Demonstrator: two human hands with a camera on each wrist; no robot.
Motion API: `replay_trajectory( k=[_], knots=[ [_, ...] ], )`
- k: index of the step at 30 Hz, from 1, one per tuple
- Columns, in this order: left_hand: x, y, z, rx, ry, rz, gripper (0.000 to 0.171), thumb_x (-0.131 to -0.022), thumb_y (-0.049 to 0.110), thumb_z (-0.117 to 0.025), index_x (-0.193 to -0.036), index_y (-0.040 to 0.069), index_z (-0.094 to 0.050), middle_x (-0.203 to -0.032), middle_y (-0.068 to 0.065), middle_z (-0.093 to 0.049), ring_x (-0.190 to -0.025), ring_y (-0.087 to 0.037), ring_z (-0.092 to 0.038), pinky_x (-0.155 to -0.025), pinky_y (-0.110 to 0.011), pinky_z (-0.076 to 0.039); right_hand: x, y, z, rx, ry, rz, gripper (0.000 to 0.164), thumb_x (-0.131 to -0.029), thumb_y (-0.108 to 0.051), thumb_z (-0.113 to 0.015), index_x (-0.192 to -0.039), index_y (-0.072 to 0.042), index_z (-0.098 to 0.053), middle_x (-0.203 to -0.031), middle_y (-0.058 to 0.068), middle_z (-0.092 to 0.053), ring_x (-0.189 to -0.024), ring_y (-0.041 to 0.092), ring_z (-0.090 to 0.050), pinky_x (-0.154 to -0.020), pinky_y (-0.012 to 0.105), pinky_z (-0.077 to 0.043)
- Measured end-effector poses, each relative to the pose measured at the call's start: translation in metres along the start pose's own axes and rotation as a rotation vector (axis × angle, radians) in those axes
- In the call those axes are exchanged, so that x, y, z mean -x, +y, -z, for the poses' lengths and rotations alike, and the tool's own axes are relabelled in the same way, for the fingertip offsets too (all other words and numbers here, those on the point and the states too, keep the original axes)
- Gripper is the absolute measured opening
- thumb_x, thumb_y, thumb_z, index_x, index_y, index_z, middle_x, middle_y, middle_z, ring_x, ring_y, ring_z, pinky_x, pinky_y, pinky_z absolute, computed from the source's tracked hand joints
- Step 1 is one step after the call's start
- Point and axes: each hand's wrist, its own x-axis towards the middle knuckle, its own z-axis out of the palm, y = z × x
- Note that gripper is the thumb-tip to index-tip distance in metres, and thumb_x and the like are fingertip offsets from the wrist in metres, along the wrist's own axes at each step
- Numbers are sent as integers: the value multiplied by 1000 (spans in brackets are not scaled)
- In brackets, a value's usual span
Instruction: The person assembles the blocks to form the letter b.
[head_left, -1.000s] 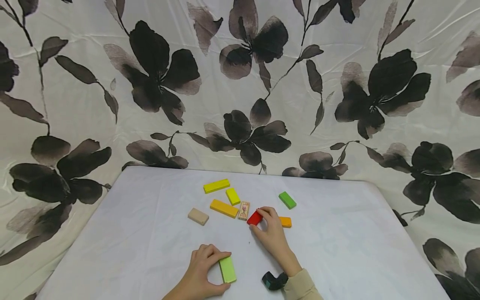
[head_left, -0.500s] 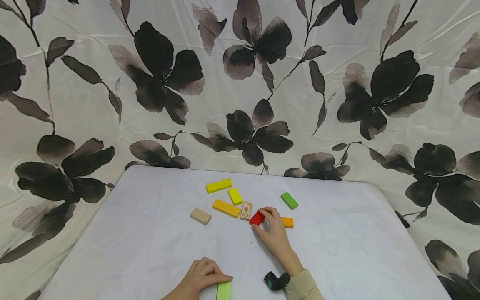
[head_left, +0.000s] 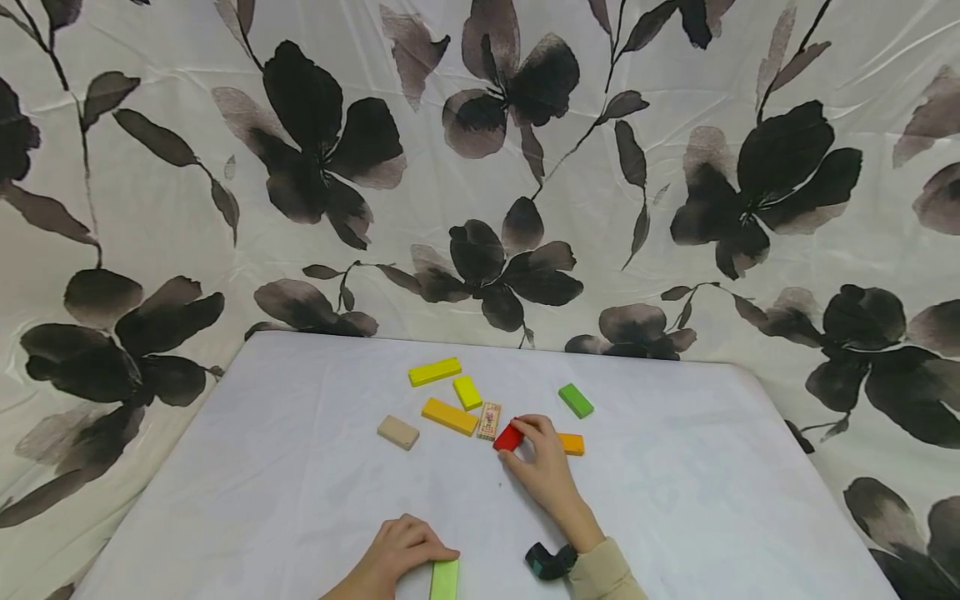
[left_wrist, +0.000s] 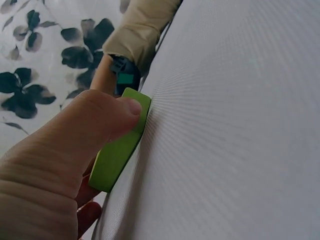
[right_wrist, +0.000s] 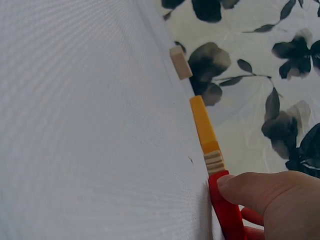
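Observation:
Near the front of the table, my left hand [head_left: 401, 550] grips a light green block [head_left: 444, 581], whose near end is cut off by the frame edge. In the left wrist view the thumb lies along the face of this green block [left_wrist: 117, 157], and the other fingers are partly hidden behind it. My right hand [head_left: 543, 467] pinches a red block [head_left: 508, 437] between thumb and fingers. Just left of it sits a small patterned block [head_left: 488, 421]. An orange block [head_left: 573, 444] lies partly behind the right hand.
Farther back lie a long yellow block [head_left: 435, 372], a short yellow block [head_left: 467, 392] and a yellow-orange block [head_left: 449, 416]. A beige block [head_left: 398, 432] is to their left, a green block [head_left: 576, 401] to the right. A black device [head_left: 550, 562] sits at the right wrist.
The left hand has drawn the light green block toward the table's front, and its thumb has left the block's near end in the head view. The right hand stays on the red block.

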Motion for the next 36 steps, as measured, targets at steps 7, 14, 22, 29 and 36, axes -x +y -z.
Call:
replay_trajectory(
  k=[7, 14, 22, 29, 36],
  knots=[
    [-1, 2, 2, 0, 5, 0, 48, -86, 49, -73, -129, 29, -64, -113, 18, -57, -103, -4, -46, -77, -34, -38, 3, -8, 0, 17, -59, 11, 47, -86, -17, -80, -128, -2, -66, -127, 9, -57, -116, 27, -55, -98, 44, -50],
    [0, 4, 3, 4, -20, 48, 51, -85, 51, -74, -130, 31, -64, -115, 19, -53, -104, -3, -46, -80, -36, -38, 8, -12, 1, 42, -106, 30, 48, -85, -17, -80, -127, 0, -66, -127, 8, -57, -115, 26, -55, -97, 43, -51],
    [-1, 3, 3, 5, -17, 46, 55, -83, 53, -74, -132, 28, -62, -112, 19, -54, -103, -2, -44, -80, -34, -38, 18, -20, -4, 26, -142, 74, 48, -83, -13, -82, -126, 1, -66, -125, 6, -58, -117, 24, -57, -98, 42, -50],
    [-3, 1, 3, 21, -10, 40, 51, -84, 58, -70, -124, 28, -58, -115, 20, -56, -106, -4, -47, -78, -33, -39, 24, -28, -10, 16, -173, 127, 47, -82, -13, -83, -124, 1, -68, -125, 5, -59, -115, 22, -58, -97, 41, -51],
    [-3, 1, 2, 51, -4, 58, 48, -84, 57, -72, -121, 29, -60, -114, 20, -57, -105, -4, -48, -78, -32, -38, 27, -34, -15, -24, -215, 157, 46, -82, -12, -82, -124, 1, -68, -127, 5, -58, -118, 22, -56, -97, 38, -51]
  ],
)
